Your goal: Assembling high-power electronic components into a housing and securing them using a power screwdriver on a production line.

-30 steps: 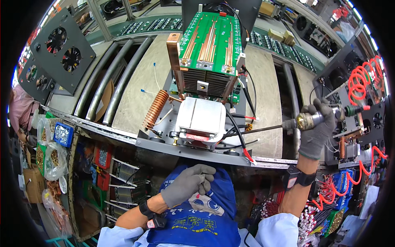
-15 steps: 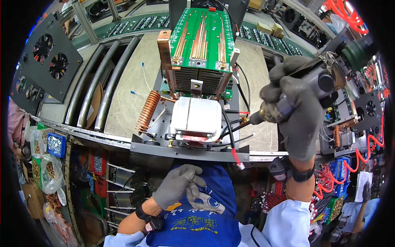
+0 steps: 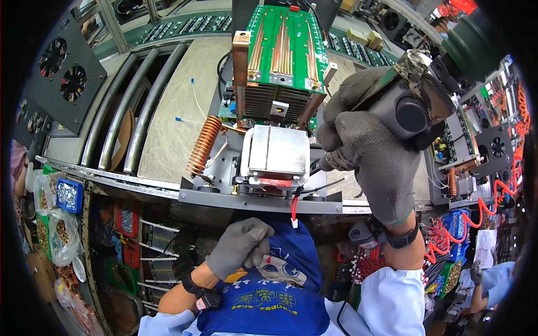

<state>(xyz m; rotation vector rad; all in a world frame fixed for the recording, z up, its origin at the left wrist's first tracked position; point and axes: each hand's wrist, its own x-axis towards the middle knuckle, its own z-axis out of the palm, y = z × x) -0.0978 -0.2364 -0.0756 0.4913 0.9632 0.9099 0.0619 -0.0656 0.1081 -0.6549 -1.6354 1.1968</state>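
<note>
My gloved right hand (image 3: 378, 154) is wrapped round a dark power screwdriver (image 3: 412, 112) with a green rear end. Its nose points left at the right side of a silver metal block (image 3: 277, 151); the bit is mostly hidden behind my fingers. This block sits at the front of a grey metal chassis (image 3: 263, 200), beside a copper coil (image 3: 204, 145). Behind it rises a finned heat-sink stack topped by a green circuit board (image 3: 286, 47). My gloved left hand (image 3: 238, 249) is closed in front of my blue apron (image 3: 263, 308), with whatever its curled fingers hold out of sight.
Steel rollers (image 3: 140, 112) lie left of the chassis, with a fan panel (image 3: 64, 73) beyond. Red wires with a white plug (image 3: 295, 215) hang over the chassis's front edge. Bins of small parts (image 3: 68, 196) stand below left. A red coiled hose (image 3: 482, 224) hangs at right.
My right hand and the screwdriver have moved left, close against the metal block's right side. The hanging plug has swung left. My left hand stays closed near the apron.
</note>
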